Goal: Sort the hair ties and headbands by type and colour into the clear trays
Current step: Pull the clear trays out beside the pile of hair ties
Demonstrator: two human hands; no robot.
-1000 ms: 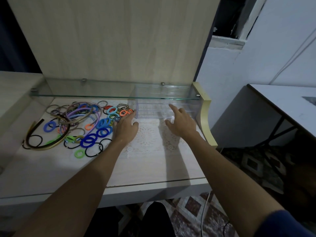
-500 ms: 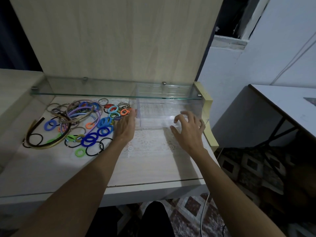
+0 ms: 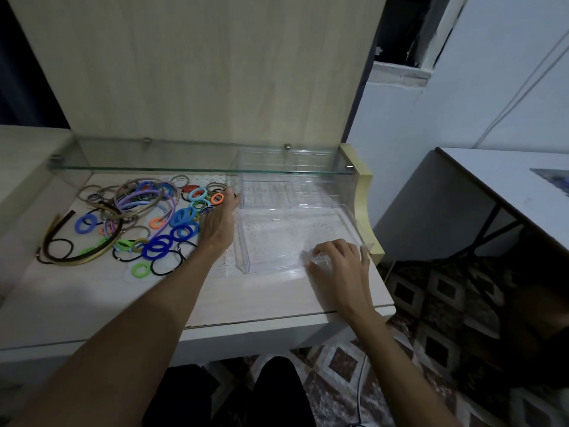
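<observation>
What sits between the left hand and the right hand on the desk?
In the head view, a clear tray lies between them: the left hand rests at its left side and the right hand grips its near right corner. The tray looks empty.

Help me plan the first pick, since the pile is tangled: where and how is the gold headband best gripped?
Pinch the gold headband on its near curved band, coming from above at the pile's front edge. That stretch lies flat on the tabletop with few ties over it, while its far end runs under the purple headbands.
</observation>
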